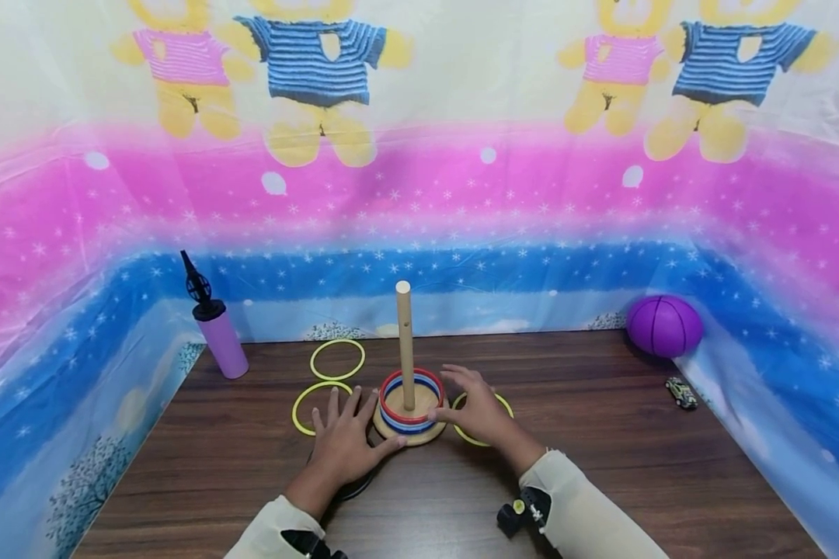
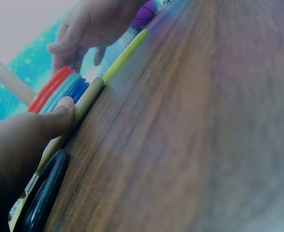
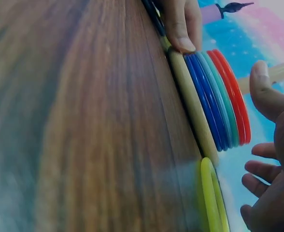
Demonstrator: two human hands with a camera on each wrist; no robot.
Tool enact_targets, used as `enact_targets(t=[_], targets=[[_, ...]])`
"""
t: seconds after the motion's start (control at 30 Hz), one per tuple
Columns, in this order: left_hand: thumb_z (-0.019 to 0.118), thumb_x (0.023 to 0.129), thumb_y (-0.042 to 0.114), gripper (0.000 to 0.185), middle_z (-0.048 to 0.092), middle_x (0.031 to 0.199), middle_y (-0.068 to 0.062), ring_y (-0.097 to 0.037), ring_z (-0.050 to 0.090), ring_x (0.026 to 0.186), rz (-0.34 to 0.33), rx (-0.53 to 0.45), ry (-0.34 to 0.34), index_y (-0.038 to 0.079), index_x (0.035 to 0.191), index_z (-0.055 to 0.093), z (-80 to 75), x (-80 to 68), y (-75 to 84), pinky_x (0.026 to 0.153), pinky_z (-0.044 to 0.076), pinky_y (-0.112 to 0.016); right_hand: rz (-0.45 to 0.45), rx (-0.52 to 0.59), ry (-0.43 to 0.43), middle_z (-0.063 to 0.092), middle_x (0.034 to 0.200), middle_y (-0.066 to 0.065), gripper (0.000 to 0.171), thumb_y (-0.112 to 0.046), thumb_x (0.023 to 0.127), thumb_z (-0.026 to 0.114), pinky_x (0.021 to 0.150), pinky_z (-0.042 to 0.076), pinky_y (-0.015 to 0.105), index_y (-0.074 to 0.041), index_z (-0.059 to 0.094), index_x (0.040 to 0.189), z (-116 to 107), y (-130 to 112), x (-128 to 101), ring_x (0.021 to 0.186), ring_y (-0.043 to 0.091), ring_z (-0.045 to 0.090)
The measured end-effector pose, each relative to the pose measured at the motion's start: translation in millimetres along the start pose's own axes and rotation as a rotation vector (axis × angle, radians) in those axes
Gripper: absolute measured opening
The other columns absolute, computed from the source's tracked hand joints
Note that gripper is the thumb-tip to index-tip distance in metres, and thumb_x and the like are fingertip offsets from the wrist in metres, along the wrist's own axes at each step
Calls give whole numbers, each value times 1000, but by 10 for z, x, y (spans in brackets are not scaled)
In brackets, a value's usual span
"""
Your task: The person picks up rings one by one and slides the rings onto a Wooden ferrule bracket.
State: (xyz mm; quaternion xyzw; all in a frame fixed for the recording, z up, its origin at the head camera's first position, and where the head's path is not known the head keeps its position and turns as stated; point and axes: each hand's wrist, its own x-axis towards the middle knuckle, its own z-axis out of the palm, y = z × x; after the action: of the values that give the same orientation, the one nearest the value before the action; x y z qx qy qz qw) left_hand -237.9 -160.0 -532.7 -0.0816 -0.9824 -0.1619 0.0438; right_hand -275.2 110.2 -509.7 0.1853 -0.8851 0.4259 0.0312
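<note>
A wooden peg stands upright on a round wooden base in the head view. Around it lie stacked rings: blue rings lowest, teal rings between, red rings on top. My left hand is at the base's left side, fingers spread, thumb tip at the base's edge beside the blue rings. On the right, my right hand hovers by the stack, fingers loosely extended, thumb tip close to the red rings. A black ring lies partly under my left hand.
Two yellow rings lie left of the base, and a yellow ring shows under my right hand. A purple pump stands at the back left. A purple ball and toy car are at the right edge.
</note>
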Motion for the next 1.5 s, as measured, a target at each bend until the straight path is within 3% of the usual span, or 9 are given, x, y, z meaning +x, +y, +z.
enact_targets(t=[0.1, 0.3, 0.7, 1.07, 1.23, 1.5], targets=[[66, 88, 87, 109, 35, 177, -22, -59, 17, 166, 1, 1, 14, 20, 170, 43, -15, -4, -4, 122, 15, -90, 24, -67, -18, 52, 168, 12, 82, -40, 87, 95, 122, 18, 87, -7, 62, 155, -8, 44, 16, 160, 41, 40], [66, 90, 85, 108, 38, 174, -24, -60, 19, 165, -2, -11, 55, 18, 171, 42, -115, -14, -113, 120, 16, -91, 31, -154, -53, 49, 169, 14, 88, -42, 82, 99, 120, 25, 81, -5, 63, 153, -3, 95, 18, 160, 43, 37], [66, 94, 80, 107, 29, 177, -26, -61, 16, 164, -118, -76, 108, 12, 171, 38, -347, 23, -693, 120, 3, -93, 47, -190, -79, 45, 172, 13, 92, -43, 78, 101, 123, 18, 76, -6, 64, 153, 25, 145, 0, 164, 44, 27], [74, 96, 66, 92, 43, 172, -23, -62, 29, 158, -31, -142, 119, 13, 166, 49, -443, -71, -1097, 115, 0, -97, 37, -212, -81, 44, 173, 12, 94, -48, 76, 102, 124, 14, 76, -7, 65, 152, 48, 183, -10, 166, 44, 21], [80, 95, 58, 86, 45, 171, -22, -62, 26, 159, -1, -210, 96, 13, 163, 53, -474, -106, -1138, 115, -5, -96, 39, -219, -89, 44, 173, 12, 95, -50, 75, 101, 125, 13, 76, -7, 65, 152, 67, 201, -13, 167, 43, 19], [85, 91, 56, 85, 49, 169, -21, -60, 24, 160, 19, -207, 73, 12, 159, 58, -461, -111, -1178, 115, -7, -94, 45, -223, -87, 44, 173, 11, 94, -50, 75, 101, 127, 12, 77, -8, 65, 152, 75, 180, -22, 169, 42, 17]])
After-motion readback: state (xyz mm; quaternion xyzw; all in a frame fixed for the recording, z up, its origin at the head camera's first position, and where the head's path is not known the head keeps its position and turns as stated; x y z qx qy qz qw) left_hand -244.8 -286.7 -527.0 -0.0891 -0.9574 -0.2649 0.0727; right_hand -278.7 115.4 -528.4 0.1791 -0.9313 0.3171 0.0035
